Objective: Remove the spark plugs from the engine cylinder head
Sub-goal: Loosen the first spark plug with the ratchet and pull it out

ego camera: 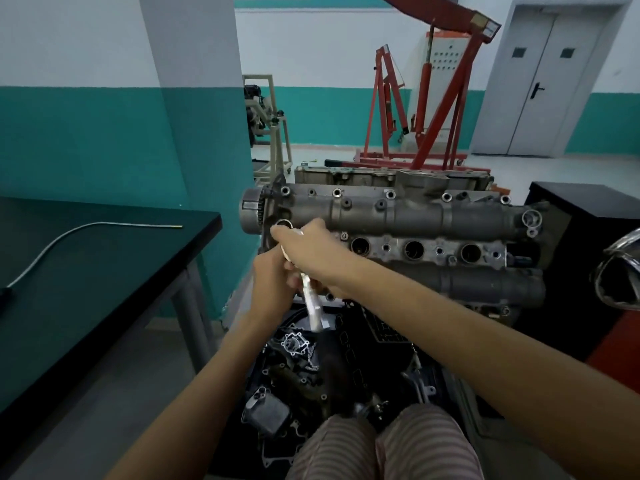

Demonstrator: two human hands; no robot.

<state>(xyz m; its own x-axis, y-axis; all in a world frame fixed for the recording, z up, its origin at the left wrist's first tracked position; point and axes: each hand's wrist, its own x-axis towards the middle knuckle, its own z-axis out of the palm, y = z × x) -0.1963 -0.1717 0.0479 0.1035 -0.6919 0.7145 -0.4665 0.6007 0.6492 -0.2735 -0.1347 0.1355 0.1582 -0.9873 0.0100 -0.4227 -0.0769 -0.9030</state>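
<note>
Two bare hands meet at the left end of the grey cylinder head [398,216], which stands in the middle of the head view. The right hand [311,247] comes in from 4 o'clock, its fingers curled around the top of a silver ratchet wrench [313,306]. The left hand [272,282], coming from 7 o'clock, grips the same tool just below and behind it. The handle of the wrench points down toward 6 o'clock. Three open round wells [414,249] lie in a row along the head, at 3 o'clock from the hands; whether plugs sit inside them I cannot tell. No spark plug can be seen, and the place under the hands is hidden. Below the head, at 6 o'clock, a dark tray [349,344] holds loose engine parts. At 9 o'clock stands a black table [104,271] with a bent grey metal rod [69,237] lying on it. Behind the table the wall [86,133] is teal below and white above, and a pillar rises beside it. At 12 o'clock a red engine crane [433,109] stands on the pale floor, and at 2 o'clock there is a grey double door [547,84].
</note>
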